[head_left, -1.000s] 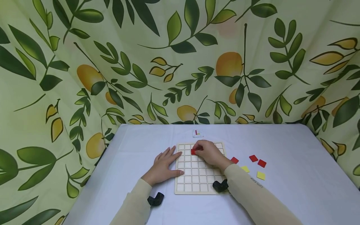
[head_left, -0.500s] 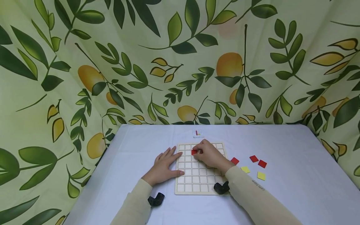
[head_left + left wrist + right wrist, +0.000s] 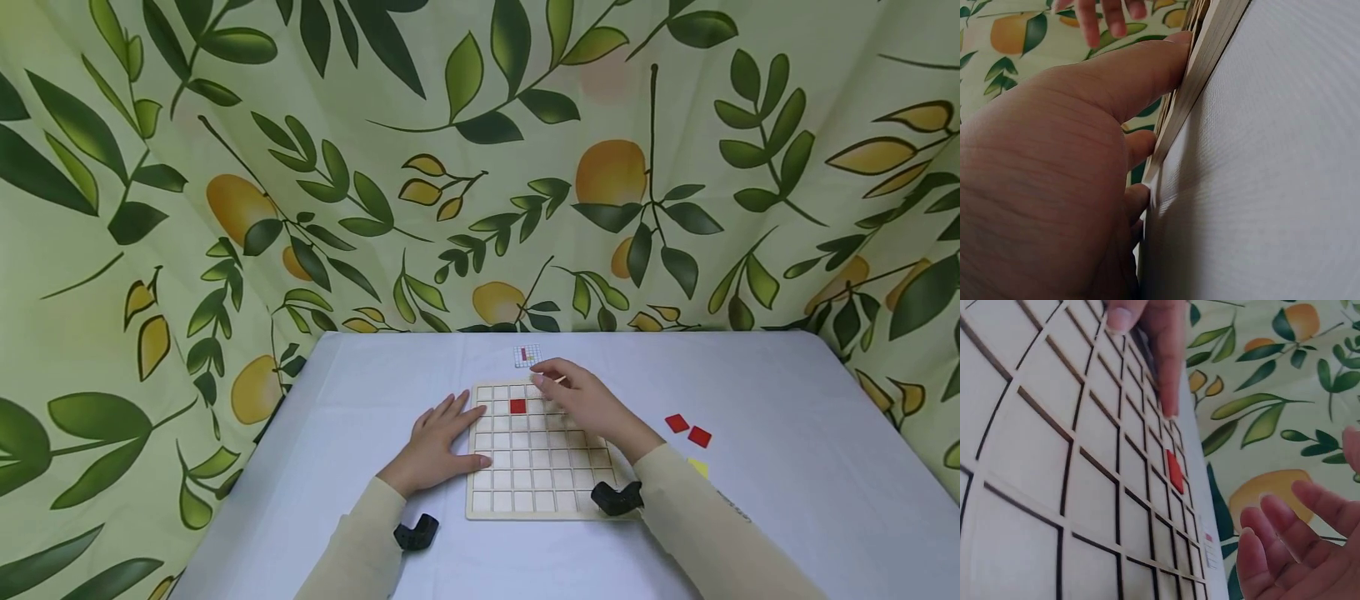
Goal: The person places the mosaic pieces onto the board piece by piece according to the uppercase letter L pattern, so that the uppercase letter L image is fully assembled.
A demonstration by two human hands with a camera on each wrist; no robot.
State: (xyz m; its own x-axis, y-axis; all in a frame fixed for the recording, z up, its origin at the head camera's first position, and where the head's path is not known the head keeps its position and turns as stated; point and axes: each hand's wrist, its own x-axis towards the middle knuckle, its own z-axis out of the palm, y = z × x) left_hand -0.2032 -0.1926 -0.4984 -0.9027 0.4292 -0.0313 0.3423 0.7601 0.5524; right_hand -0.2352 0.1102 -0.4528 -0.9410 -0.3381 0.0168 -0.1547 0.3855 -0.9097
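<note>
A pale wooden grid board [image 3: 522,480] lies on the white-covered table. One red square tile [image 3: 517,407] sits in a cell of its second row, and the right wrist view shows this red tile [image 3: 1174,470] flat among bare cells. My left hand [image 3: 433,443] is spread at the board's left side, thumb and fingertips on its edge; the left wrist view shows that thumb [image 3: 1141,72] against the wooden rim. Over the board's top right part hovers my right hand [image 3: 588,406], holding nothing, its fingers [image 3: 1291,540] loosely bent and apart.
Behind the board lies a small printed grid card [image 3: 527,356]. To the right are two red tiles [image 3: 687,430] and a yellow tile [image 3: 699,467], partly covered by the right sleeve [image 3: 697,508]. A leaf-patterned curtain [image 3: 420,275] hangs beyond the table.
My right hand has let go of the red tile, leaving it in its cell, and moved right and slightly up. Its arm now covers a red and a yellow tile. My left hand stays put.
</note>
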